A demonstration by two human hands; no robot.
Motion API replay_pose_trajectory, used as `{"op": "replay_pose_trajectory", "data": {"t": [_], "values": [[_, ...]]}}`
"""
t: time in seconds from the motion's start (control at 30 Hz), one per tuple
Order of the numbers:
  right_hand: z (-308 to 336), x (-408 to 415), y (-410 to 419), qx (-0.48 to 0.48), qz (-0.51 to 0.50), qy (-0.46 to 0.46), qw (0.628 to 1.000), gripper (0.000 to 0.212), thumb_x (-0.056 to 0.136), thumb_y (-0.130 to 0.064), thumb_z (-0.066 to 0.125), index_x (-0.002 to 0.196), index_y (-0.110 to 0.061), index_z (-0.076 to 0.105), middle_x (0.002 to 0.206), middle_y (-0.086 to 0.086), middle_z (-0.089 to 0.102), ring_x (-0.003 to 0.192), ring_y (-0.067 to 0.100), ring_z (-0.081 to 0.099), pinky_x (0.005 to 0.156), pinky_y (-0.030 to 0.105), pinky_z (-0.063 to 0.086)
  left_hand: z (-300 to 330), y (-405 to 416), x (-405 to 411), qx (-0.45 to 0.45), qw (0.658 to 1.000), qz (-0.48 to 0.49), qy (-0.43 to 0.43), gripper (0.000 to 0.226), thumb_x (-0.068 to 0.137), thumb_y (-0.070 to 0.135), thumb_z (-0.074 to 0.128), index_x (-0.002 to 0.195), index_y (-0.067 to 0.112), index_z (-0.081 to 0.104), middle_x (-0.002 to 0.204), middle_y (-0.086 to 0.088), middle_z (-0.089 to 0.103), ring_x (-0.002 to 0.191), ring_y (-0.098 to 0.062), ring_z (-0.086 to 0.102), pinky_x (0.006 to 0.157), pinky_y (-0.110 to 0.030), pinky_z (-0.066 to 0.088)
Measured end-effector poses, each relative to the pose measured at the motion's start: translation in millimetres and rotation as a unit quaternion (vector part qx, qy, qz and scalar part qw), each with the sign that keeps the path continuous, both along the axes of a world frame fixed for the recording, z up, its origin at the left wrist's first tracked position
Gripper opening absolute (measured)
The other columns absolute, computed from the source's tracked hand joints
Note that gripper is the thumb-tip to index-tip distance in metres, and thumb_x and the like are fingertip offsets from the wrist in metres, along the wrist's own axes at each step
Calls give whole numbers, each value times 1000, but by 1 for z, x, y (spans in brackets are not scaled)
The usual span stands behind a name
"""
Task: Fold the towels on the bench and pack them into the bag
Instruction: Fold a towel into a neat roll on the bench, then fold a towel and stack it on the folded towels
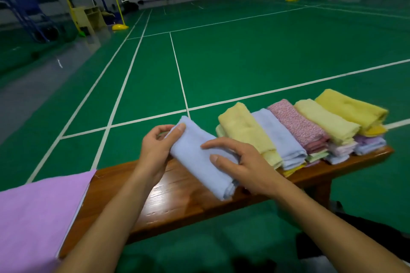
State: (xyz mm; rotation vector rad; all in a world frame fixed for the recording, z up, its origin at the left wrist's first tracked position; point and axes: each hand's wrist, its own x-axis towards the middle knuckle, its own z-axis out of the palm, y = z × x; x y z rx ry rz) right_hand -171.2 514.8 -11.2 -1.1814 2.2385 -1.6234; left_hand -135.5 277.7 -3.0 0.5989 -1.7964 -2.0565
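Folding step, near its end. Light blue towel (199, 159) sits folded into a narrow strip on the bench (177, 195), mid-bench, just left of the row of folded towels (299, 131). Left hand (155, 150) pinches its far corner, thumb and fingers curled round the edge. Right hand (239, 166) rests on the near half, fingers roughly straight, pressing flat (not gripping). Lilac towel (37, 210) lies unfolded at the left end. No bag in view. Next move, likely: shift the strip right against the row, keeping layers square.
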Motion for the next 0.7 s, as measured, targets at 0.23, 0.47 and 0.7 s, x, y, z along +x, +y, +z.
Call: {"op": "replay_pose_trajectory", "data": {"t": [0.23,0.47,0.7], "values": [[7,-35,72,-104,-129,1,986,28,103,-14,66,126,-28,72,128,-17,68,121,6,63,92,21,50,37,93,-79,-145,987,-60,30,39,88,29,86,113,13,61,116,-13,70,102,-29,73,79,-47,64],[-5,-89,106,-24,-220,12,975,34,107,-19,57,138,-29,66,141,-17,63,133,-2,54,110,19,43,30,141,-129,-500,858,-66,-97,63,94,67,58,143,31,43,139,-6,49,111,-32,62,97,-47,51],[-36,-111,97,222,-278,-9,935,40,108,-35,45,145,-31,59,134,8,46,121,32,49,107,47,45,-25,145,-128,-645,745,-119,-123,56,96,77,43,139,42,54,125,3,39,105,-26,61,86,-41,50]]}}
